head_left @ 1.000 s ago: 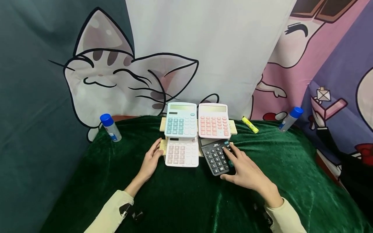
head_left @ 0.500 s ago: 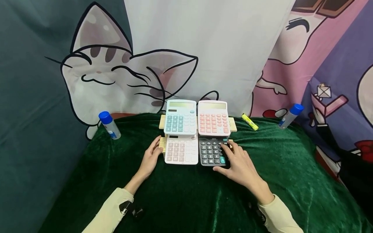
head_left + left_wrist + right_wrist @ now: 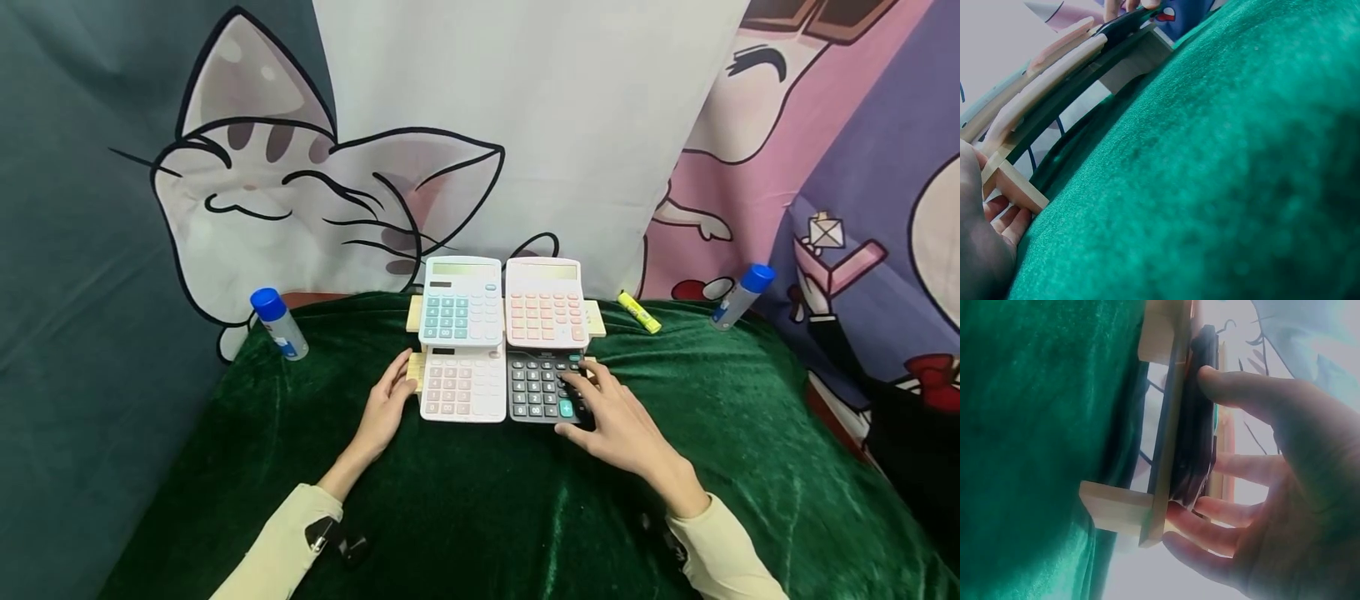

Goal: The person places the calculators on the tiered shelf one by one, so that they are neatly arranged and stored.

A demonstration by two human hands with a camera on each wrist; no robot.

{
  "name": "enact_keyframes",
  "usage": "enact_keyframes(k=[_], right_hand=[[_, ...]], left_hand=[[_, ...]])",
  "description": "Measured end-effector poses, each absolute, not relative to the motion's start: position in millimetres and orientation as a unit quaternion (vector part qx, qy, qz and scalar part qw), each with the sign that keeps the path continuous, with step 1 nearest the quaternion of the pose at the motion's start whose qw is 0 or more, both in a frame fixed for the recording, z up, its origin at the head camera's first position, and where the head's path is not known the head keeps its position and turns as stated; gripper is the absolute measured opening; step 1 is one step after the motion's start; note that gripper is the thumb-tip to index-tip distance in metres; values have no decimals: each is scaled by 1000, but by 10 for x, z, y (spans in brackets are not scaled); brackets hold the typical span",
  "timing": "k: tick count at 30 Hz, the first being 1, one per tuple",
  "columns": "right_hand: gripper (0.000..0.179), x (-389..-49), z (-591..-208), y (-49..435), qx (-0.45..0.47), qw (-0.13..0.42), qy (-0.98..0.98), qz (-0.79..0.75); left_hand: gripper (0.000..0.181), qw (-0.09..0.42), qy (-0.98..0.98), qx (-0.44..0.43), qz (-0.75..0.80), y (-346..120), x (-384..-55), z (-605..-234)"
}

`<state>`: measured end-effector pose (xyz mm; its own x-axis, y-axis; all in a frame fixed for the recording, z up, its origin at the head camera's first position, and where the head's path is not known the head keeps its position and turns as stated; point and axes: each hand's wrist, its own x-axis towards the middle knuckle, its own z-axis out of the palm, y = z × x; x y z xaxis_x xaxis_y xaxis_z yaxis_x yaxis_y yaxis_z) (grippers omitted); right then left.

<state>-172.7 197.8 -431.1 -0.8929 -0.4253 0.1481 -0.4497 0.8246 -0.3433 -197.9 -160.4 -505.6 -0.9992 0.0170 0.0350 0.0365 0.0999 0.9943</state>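
Note:
Four-square on a small wooden rack (image 3: 415,367) lie a blue-and-white calculator (image 3: 447,317), a pink one (image 3: 546,312), a white one (image 3: 463,385) and a black calculator (image 3: 534,392) at the front right. My right hand (image 3: 626,429) holds the black calculator, thumb at its near edge and fingers over its keys and right side. In the right wrist view this calculator (image 3: 1196,425) lies along the rack's front board. My left hand (image 3: 384,408) grips the left end of the rack; in the left wrist view its fingers (image 3: 1016,222) curl behind the wooden leg (image 3: 1022,187).
A blue-capped bottle (image 3: 279,325) stands at the left on the green velvet cloth (image 3: 480,508), and another blue-capped bottle (image 3: 744,296) at the right. A yellow tube (image 3: 639,312) lies behind the rack's right end. A printed curtain (image 3: 555,125) hangs close behind.
The black calculator, tilted and jutting toward me a second ago, has been turned straight and pushed in beside the white one by my right hand. My left hand has stayed at the rack.

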Motion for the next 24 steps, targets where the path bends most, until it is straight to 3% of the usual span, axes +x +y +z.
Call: enact_keyframes(k=[24], right_hand=[[75, -1743, -4290, 2067, 237, 1, -950, 201]], left_hand=[[57, -10, -741, -8, -671, -1612, -1972, -5085]])
